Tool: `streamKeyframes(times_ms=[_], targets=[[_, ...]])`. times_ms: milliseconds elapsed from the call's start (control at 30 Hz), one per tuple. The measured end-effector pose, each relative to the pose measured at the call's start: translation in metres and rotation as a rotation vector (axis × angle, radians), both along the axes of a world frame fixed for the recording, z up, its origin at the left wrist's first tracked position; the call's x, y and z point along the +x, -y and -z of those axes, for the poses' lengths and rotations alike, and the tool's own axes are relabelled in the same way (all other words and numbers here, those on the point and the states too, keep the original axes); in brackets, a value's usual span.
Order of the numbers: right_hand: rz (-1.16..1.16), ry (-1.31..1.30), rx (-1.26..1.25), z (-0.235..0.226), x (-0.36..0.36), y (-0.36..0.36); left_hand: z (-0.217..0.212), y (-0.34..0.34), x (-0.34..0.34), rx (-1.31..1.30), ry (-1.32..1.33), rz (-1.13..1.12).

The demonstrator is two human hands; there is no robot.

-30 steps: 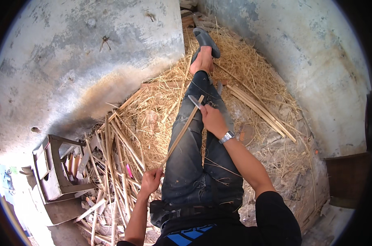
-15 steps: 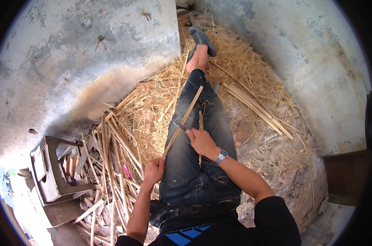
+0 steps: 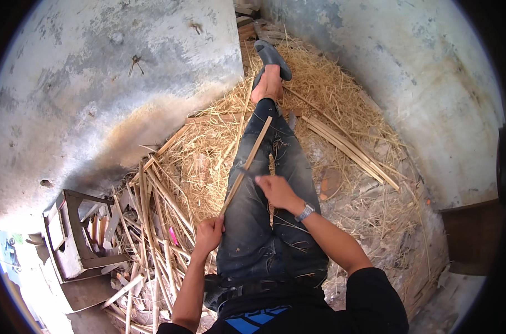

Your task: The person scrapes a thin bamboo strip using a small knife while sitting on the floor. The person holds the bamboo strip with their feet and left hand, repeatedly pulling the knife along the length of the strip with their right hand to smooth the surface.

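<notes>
Over the trousers (image 3: 244,236), blurred knife (image 3: 251,173) across slender strip (image 3: 257,147), far end free.

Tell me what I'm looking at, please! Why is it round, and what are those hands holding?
These are a person's own two hands, no robot. A wide camera on their head looks down, bending the edges and showing their legs. The left hand has its grip on the lower end of a thin pale strip. The right hand holds a small, blurry blade by the strip. Straw lies on the floor, with sticks at left and more strips at right.
</notes>
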State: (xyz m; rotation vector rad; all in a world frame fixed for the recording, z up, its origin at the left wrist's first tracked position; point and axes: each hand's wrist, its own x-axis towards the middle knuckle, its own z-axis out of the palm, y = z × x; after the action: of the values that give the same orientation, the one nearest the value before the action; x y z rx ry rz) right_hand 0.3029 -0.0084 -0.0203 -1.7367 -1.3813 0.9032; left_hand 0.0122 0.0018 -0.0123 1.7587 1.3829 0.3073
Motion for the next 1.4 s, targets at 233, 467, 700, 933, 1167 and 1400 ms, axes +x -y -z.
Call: streamKeyframes(times_ms=[233,467,700,933,1167,1400], targets=[[0.215,0.292,0.083,0.006,0.031,-0.048,0.001,0.015,-0.01,0.008,-0.002,-0.028],[0.052,0.215,0.051,0.02,-0.005,-0.019,0.002,0.0,0.023,0.03,0.01,-0.045],[-0.068,-0.072,-0.05,0.015,-0.011,0.009,-0.009,-0.027,0.05,-0.027,0.028,-0.009],[0.144,-0.193,-0.053,0.03,0.006,-0.003,-0.017,-0.014,0.047,0.11,-0.028,-0.037],[0.246,0.143,0.093,0.006,0.038,-0.054,-0.016,0.011,0.022,0.386,-0.158,-0.162],[0.271,0.33,0.221,0.019,0.066,-0.083,0.011,0.037,-0.053,0.543,-0.213,-0.021]])
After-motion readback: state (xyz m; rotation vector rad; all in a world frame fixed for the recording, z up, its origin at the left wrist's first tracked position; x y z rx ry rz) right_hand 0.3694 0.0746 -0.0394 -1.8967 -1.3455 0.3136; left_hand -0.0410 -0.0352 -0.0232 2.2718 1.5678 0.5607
